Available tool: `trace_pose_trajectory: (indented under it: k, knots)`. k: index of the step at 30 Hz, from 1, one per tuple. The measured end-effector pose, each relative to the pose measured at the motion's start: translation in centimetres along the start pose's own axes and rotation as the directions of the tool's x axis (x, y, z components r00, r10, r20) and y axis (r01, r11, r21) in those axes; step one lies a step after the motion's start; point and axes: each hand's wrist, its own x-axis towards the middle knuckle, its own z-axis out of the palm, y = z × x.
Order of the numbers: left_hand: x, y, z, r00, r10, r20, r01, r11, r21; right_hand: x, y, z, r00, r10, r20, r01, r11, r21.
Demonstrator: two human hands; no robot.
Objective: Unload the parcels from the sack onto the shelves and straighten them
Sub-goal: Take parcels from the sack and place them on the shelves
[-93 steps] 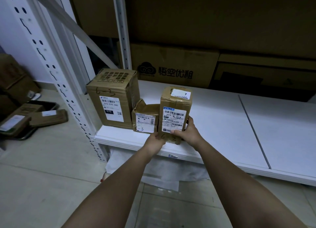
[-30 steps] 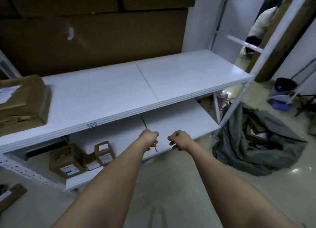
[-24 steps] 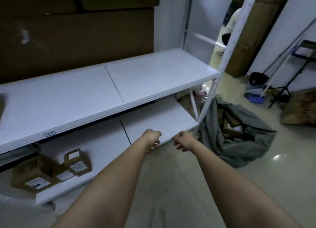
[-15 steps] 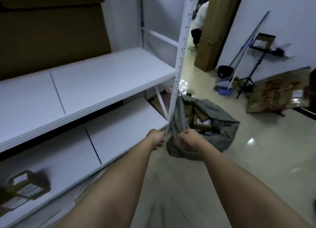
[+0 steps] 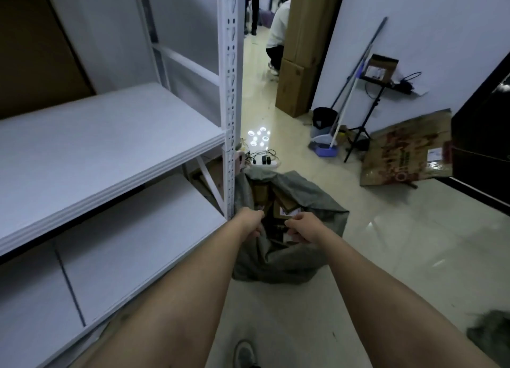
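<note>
A grey sack (image 5: 287,260) lies open on the floor beside the shelf's white corner post (image 5: 230,91). Several brown parcels (image 5: 285,207) show in its mouth, one with a white label. My left hand (image 5: 250,220) hovers at the sack's left rim, my right hand (image 5: 303,227) over the opening just in front of the labelled parcel. Both have fingers loosely curled downward, and I see nothing held in either. The upper shelf (image 5: 110,135) and the lower shelf (image 5: 129,240) to my left are bare in this view.
Cables and a power strip (image 5: 262,160) lie behind the sack. Tall cardboard boxes (image 5: 303,50) stand further back, with a crouching person (image 5: 277,30) beside them. A broom and dustpan (image 5: 324,146), a tripod (image 5: 361,130) and flat cardboard (image 5: 405,155) line the right wall.
I have turned right from the parcels set on the lower shelf and moved toward the sack. Both hands, holding nothing, have travelled from in front of the shelf to the sack's opening.
</note>
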Motion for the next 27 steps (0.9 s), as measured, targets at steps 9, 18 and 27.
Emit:
trace_pose_trajectory:
  k: [9, 18, 27]
  knots:
    - [11.4, 8.4, 1.3, 0.997, -0.077, 0.006, 0.078, 0.996, -0.041, 10.8, -2.9, -7.5, 0.998, 0.021, 0.067, -0.022, 0.999, 0.022]
    - [22.8, 13.0, 5.6, 0.975, -0.209, -0.074, 0.192, 0.963, -0.187, 25.3, -3.7, -13.2, 0.987, 0.009, 0.158, 0.001, 0.998, -0.060]
    - [35.5, 13.6, 12.6, 0.924, -0.380, -0.045, 0.320, 0.831, -0.454, 39.9, 1.5, -15.1, 0.960, 0.166, 0.228, -0.138, 0.981, -0.134]
